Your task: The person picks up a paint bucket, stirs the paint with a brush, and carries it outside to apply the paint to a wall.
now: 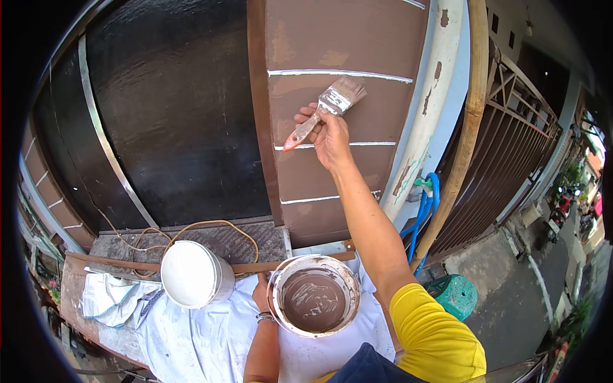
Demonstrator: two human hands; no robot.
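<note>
Your right hand (331, 142), a little right of upper centre in the frame, has the brush (334, 99) by its handle: the thumb presses from the near side, and the fingers are partly curled behind it. The bristles point to the upper right and the reddish handle end to the lower left. The brush is in front of the brown wall (345, 45), just below one of its white lines (341, 75); whether the bristles touch, you cannot tell from this angle.

Your left hand (260, 295), low centre, is against the left side of the bucket (350, 309). Its fingers are mostly hidden, so how far they are closed, and whether they grip, cannot be told.

The bucket holds brown paint (316, 303) with pale streaks, and its rim is smeared. It stands upon a white cloth (185, 338), lower centre. The white pail (223, 274) is to its left, tilted in view, near a yellowish cord (246, 233). Right of the wall run a peeling pipe (431, 96) and a bamboo pole (469, 121), with a blue hose (426, 210) between them lower down.
</note>
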